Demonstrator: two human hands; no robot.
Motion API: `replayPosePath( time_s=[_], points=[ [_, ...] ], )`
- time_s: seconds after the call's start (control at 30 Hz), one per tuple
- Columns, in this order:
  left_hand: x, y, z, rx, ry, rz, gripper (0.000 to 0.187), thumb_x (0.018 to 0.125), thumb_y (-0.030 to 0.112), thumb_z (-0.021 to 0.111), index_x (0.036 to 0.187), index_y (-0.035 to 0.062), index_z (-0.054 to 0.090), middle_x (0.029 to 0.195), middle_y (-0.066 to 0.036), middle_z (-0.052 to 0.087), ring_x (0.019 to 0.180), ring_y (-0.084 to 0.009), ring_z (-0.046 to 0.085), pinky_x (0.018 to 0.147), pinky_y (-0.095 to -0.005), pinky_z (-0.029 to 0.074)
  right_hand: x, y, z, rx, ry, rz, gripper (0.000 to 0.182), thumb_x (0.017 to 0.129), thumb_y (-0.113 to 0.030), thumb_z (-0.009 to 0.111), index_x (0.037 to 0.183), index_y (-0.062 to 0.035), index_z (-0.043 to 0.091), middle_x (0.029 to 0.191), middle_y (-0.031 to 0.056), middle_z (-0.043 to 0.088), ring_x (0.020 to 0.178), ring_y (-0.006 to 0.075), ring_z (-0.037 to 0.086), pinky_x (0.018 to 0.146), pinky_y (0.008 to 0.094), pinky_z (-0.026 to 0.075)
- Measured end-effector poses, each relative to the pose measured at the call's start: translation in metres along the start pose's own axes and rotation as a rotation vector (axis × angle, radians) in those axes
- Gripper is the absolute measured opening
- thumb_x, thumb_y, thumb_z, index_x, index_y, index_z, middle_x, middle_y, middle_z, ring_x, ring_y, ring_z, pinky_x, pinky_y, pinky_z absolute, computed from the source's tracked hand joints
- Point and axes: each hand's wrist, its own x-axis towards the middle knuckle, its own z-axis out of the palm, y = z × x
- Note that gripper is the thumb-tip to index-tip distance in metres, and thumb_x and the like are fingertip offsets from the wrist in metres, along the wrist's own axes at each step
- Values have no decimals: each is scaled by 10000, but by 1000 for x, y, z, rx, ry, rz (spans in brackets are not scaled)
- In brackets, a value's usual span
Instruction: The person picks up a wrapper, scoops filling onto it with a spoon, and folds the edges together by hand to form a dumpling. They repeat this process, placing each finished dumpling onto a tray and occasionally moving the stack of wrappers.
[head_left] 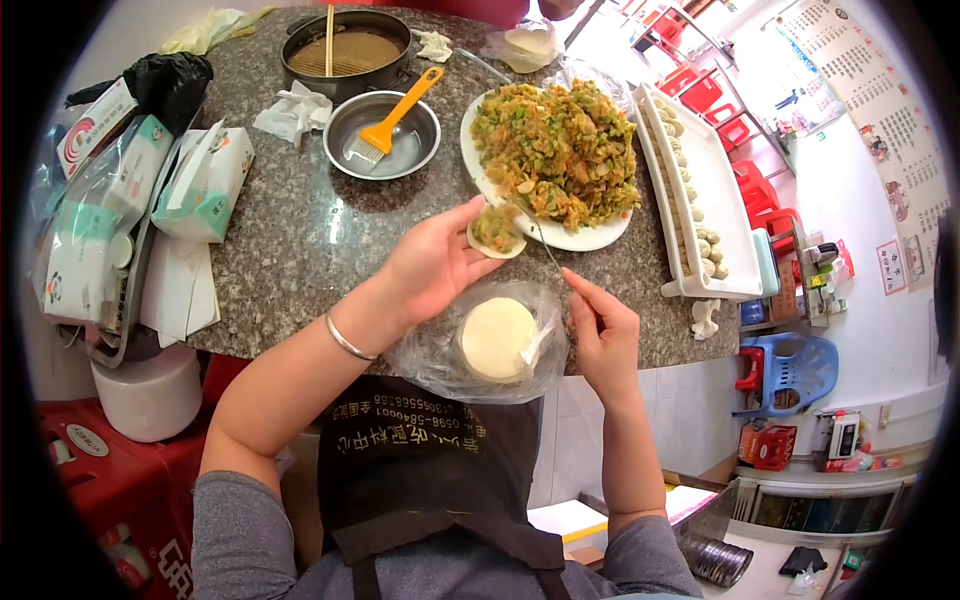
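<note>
Left hand (432,262) cupped a filled round dough wrapper (497,232) level; right hand (600,325) pinched a thin metal spreader (540,240) toward the heaped white filling plate (590,240) at twelve o'clock.

Granite counter (300,250) under filling plate (590,238)
</note>
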Motion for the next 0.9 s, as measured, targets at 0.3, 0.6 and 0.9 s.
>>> replayPosePath(
  time_s=[0.3, 0.6, 0.9],
  points=[
    [0, 1, 2, 15, 46, 23, 431, 1037, 286, 408, 1316, -39, 459, 1274, -150, 561, 1205, -249, 546, 1080, -388, 420, 7, -2, 0, -40, -41, 85, 268, 893, -5, 570, 1142, -2, 670, 879, 178, 695, 679, 203, 649, 643, 311, 505],
    [0, 2, -1, 4, -12, 7, 432, 1030, 272, 450, 1332, -36, 433, 1274, -160, 554, 1200, -240, 553, 1074, -386, 432, 2, 0, 0, -11, -42, 49, 268, 894, -15, 572, 1143, -1, 670, 857, 171, 691, 666, 172, 636, 634, 288, 495],
    [-4, 5, 7, 118, 138, -3, 471, 1023, 350, 442, 1300, -31, 450, 1259, -172, 560, 1153, -245, 595, 1000, -388, 510, -3, 2, -8, 70, -79, 63, 264, 901, -18, 580, 1148, -4, 673, 772, 85, 657, 650, 101, 576, 614, 259, 476]
  ],
)
